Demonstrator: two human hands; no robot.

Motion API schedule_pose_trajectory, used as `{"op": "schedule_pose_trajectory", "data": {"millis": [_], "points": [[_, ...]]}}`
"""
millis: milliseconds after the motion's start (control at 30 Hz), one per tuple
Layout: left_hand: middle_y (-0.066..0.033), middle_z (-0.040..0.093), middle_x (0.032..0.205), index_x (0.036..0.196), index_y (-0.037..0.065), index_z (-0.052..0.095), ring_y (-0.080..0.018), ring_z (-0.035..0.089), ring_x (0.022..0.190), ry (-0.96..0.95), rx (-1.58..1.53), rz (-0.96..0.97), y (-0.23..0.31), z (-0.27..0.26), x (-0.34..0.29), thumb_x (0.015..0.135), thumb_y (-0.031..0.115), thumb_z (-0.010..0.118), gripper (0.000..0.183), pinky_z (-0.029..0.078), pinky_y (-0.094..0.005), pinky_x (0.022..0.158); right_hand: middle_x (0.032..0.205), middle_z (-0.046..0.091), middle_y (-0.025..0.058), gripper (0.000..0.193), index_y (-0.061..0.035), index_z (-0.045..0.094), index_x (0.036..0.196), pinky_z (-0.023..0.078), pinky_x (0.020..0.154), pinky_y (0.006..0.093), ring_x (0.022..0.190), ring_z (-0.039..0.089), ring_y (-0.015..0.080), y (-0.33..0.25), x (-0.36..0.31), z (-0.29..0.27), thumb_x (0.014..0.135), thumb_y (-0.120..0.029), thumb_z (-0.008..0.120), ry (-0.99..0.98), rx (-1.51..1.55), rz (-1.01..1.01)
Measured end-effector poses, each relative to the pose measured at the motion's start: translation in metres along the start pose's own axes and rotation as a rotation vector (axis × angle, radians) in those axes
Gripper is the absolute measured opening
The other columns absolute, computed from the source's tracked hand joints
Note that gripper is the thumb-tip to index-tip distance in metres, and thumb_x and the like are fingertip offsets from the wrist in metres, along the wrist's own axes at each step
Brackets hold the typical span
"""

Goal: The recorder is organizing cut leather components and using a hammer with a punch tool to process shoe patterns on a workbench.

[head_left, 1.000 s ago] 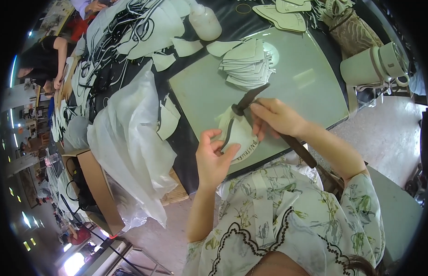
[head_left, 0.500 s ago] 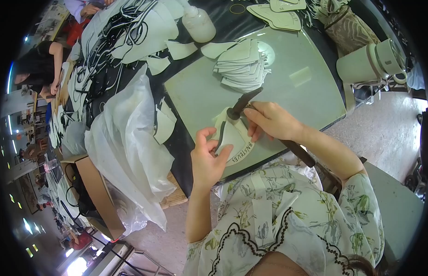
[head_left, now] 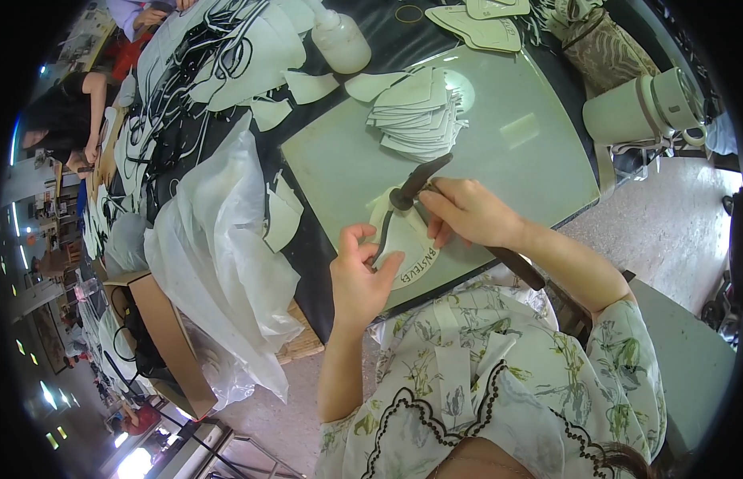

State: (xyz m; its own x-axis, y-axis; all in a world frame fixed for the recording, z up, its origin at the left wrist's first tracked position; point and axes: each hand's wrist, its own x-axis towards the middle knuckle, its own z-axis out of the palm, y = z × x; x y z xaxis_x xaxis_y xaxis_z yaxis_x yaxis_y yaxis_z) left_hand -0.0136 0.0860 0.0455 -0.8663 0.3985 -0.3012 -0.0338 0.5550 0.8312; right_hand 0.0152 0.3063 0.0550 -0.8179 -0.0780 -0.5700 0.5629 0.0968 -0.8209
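Observation:
My right hand (head_left: 473,214) is wrapped round a hammer (head_left: 423,177), whose dark head rests on or just above the upper part of a white, curved flat piece (head_left: 411,239). The hammer's brown handle comes out below my palm, toward my lap. Printed marks run along the piece's lower edge, which lies on the greenish work board (head_left: 515,172). From beneath the hammer head a narrow black strip (head_left: 384,233) curves down across the piece. My left hand (head_left: 363,275) has bent fingers and thumb around that strip's lower end; the exact grip is partly hidden.
Behind the hammer is a stack of white cut pieces (head_left: 415,120). A white bottle (head_left: 341,41) and tangled black-and-white strips (head_left: 219,60) lie farther back. Clear plastic sheeting (head_left: 223,231) and a cardboard box (head_left: 176,343) are at left, a pale tumbler (head_left: 639,108) at right. Other people work at far left.
Both hands stay almost in place, with the hammer head still over the strip's upper end. The whole view shifts very slightly to the left.

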Motion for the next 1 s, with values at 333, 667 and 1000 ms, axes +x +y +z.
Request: {"op": "schedule_pose_trajectory", "data": {"millis": [333,667,1000], "points": [[-0.0093,0.065,0.073,0.11,0.0,0.05,-0.0125,0.058,0.055,0.069,0.179,-0.004,-0.009,-0.005,-0.011,0.078,0.012,0.078,0.044,0.047,-0.0261,0.053,0.079,0.07,0.0116,0.029,0.0055,0.057,0.097,0.055,0.063,0.0316,0.067,0.07,0.0192,-0.002,0.009,0.025,0.102,-0.022,0.047,-0.062,-0.13,-0.25],[-0.0025,0.061,0.073,0.106,-0.002,0.046,-0.0033,0.054,0.063,-0.059,-0.14,-0.07,-0.012,-0.02,-0.005,0.08,-0.002,0.073,0.037,0.045,-0.0187,0.057,0.075,0.069,0.0119,0.028,0.0063,0.056,0.099,0.055,0.059,0.0327,0.063,0.071,0.0216,0.0,0.011,0.027,0.102,-0.021,0.049,-0.033,-0.137,-0.27],[-0.0115,0.062,0.085,0.11,0.001,0.058,-0.0274,0.062,0.078,0.199,0.354,0.309,0.001,-0.001,-0.01,0.076,0.001,0.072,0.037,0.049,-0.0356,0.074,0.074,0.069,0.0133,0.027,0.0049,0.057,0.1,0.055,0.061,0.0347,0.063,0.07,0.0229,0.0,0.012,0.024,0.101,-0.021,0.05,-0.007,-0.247,-0.332]]}}
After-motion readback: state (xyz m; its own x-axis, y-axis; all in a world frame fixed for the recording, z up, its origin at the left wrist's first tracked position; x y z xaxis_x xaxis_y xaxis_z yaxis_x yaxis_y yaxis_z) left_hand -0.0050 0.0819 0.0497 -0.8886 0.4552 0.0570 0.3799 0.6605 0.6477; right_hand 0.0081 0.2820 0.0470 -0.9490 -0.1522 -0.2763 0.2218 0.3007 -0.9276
